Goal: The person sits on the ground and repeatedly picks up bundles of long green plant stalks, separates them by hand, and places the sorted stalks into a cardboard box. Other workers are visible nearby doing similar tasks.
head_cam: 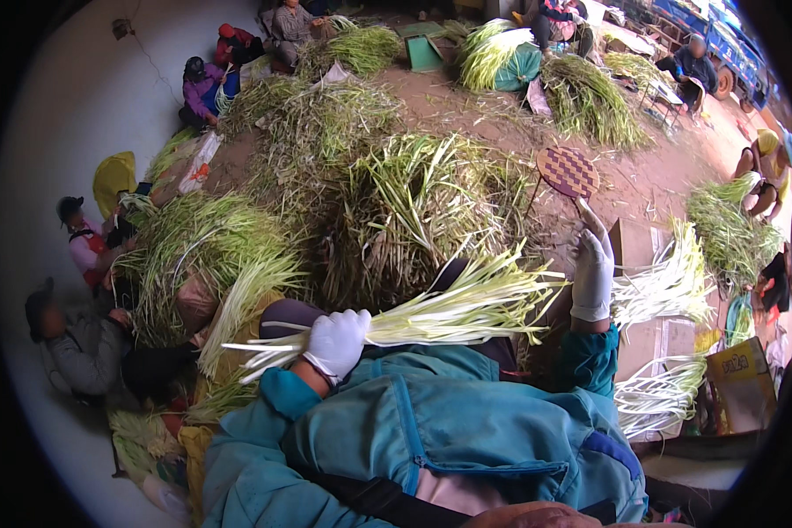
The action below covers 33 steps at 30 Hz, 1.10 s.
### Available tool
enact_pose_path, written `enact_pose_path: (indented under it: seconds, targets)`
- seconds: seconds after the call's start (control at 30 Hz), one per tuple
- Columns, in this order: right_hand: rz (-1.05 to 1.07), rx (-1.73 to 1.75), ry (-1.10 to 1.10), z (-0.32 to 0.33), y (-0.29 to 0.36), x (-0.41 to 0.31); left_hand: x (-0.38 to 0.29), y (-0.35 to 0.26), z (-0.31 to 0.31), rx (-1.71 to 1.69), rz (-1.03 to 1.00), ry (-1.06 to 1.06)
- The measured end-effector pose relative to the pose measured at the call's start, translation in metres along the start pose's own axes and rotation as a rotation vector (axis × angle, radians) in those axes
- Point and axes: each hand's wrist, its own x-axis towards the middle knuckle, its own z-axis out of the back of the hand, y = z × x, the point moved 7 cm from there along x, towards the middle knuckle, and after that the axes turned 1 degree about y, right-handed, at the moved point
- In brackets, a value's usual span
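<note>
My left hand [336,344], in a white glove, grips a bundle of long pale leafy stalks [449,307] near their white ends. The bundle lies across my lap, its yellow-green leaf tips fanning out to the right. To the right of those tips my right hand [593,270] is raised, also in a white glove, with fingers extended and nothing seen in it. Close beside it, a batch of whitish stalks [663,284] rests on cardboard [640,241]. Another pale batch [660,396] lies nearer to me on the cardboard.
A tall heap of leaves [416,218] rises before my knees. Behind my right hand stands a round woven stool [567,171]. To the left is a green pile [204,251], with a seated person [82,343] beside it. Other people sit among heaps; a blue truck [732,39] stands far right.
</note>
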Motion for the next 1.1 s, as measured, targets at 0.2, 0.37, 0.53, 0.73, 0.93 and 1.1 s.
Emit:
enact_pose_path:
  seconds: [0.2, 0.37, 0.53, 0.73, 0.93, 1.1]
  targets:
    - [-0.285, 0.126, 1.095, -0.162, 0.012, -0.103, 0.025, 0.022, 0.050, 0.146, 0.002, -0.008]
    - [-0.443, -0.069, 1.254, -0.178, -0.107, -0.161, 0.044, 0.016, 0.082, 0.183, -0.051, -0.049]
    - [-0.804, 0.765, 0.620, -0.155, -0.112, -0.149, -0.010, 0.028, 0.027, 0.052, 0.007, -0.019]
    - [-0.754, 0.806, 0.343, -0.128, -0.126, -0.144, -0.045, 0.012, -0.018, -0.563, 0.073, 0.015]
    - [-0.681, 0.729, 0.377, -0.131, -0.111, -0.140, -0.032, 0.024, -0.032, -1.381, 0.179, 0.536]
    - [-0.678, 0.616, 0.382, -0.136, -0.105, -0.138, -0.017, 0.014, -0.044, -1.570, 0.026, 0.880]
